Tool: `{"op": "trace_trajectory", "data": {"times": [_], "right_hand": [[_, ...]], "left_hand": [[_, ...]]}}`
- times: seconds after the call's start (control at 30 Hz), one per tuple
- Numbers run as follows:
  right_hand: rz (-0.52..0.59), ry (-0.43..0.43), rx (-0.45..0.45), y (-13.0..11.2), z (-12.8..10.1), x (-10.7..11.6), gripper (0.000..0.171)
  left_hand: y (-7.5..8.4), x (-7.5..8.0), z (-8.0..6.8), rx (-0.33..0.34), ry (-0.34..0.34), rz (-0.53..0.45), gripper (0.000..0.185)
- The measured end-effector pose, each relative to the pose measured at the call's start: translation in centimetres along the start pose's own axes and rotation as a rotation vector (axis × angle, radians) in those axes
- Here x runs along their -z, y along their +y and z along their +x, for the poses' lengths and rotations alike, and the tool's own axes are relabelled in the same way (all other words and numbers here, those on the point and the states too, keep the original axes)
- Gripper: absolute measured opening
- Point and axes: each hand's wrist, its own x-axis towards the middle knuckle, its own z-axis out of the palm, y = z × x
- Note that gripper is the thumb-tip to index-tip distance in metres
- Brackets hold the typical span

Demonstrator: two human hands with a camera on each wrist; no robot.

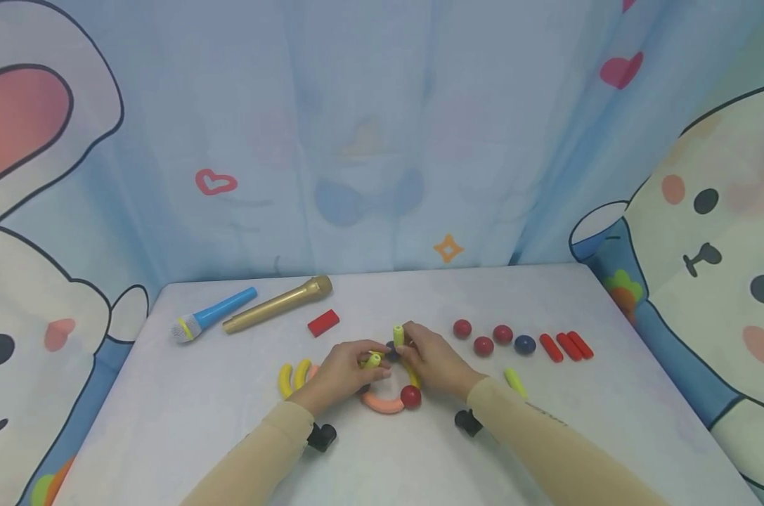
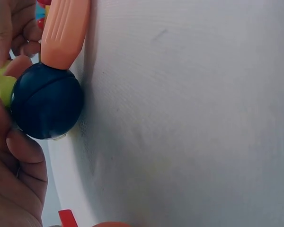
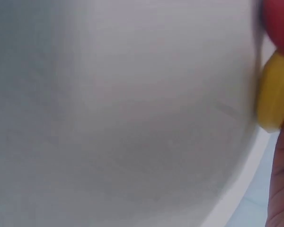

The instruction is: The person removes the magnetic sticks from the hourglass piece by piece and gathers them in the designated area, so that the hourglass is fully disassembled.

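Note:
Curved rods and balls form a ring on the table: an orange curved rod (image 1: 382,405), a red ball (image 1: 410,397), a yellow curved rod (image 3: 275,92) and a dark blue ball (image 1: 392,353) at the back. My left hand (image 1: 344,372) pinches a yellow-green rod (image 1: 372,360) on the ring's left. In the left wrist view, that rod meets another dark blue ball (image 2: 47,101), which touches the orange rod. Between thumb and fingers, my right hand (image 1: 435,358) holds an upright yellow-green rod (image 1: 398,335) by the back ball. Fingers partly hide the ring.
Yellow curved rods (image 1: 285,380) lie left of the ring. Behind them are a blue microphone (image 1: 223,309), a gold microphone (image 1: 277,306) and a red block (image 1: 323,323). On the right lie red balls (image 1: 483,346), a blue ball (image 1: 524,344), red rods (image 1: 569,346) and a yellow-green rod (image 1: 515,383).

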Motion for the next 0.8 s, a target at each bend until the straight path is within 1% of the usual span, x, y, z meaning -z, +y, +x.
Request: {"op": "trace_trajectory", "data": {"times": [0.13, 0.2, 0.27, 0.37, 0.47, 0.53, 0.63, 0.73, 0.8], "right_hand": [[0.013, 0.02, -0.054, -0.3, -0.8, 1.0, 0.018], [0.006, 0.035, -0.1, -0.3, -1.8, 2.1, 0.021], [0.003, 0.053, -0.137, 0.2, -3.3, 3.6, 0.023], [-0.03, 0.094, -0.19, 2.0, -6.4, 6.4, 0.026], [-0.058, 0.11, -0.266, 5.0, -9.8, 9.1, 0.028], [-0.104, 0.084, -0.335, 7.0, -11.7, 10.4, 0.026], [-0.176, -0.002, -0.424, 9.6, -13.6, 11.5, 0.027], [-0.231, -0.074, -0.464, 11.2, -14.2, 11.9, 0.031], [-0.239, -0.093, -0.476, 11.7, -14.2, 11.9, 0.035]], "left_hand": [[0.2, 0.0, 0.0, -0.002, -0.005, 0.018, 0.041], [0.2, -0.1, 0.0, -0.003, -0.011, 0.022, 0.039], [0.2, -0.1, 0.0, -0.006, -0.015, 0.017, 0.037], [0.2, -0.1, -0.1, -0.004, -0.014, 0.002, 0.033], [0.2, 0.0, -0.2, -0.012, -0.007, -0.012, 0.029], [0.0, 0.1, -0.3, -0.018, -0.002, -0.013, 0.028], [-0.2, 0.3, -0.3, -0.032, 0.008, -0.017, 0.027], [-0.3, 0.3, -0.2, -0.035, 0.014, -0.011, 0.027], [-0.3, 0.2, -0.2, -0.034, 0.014, -0.005, 0.027]]}}
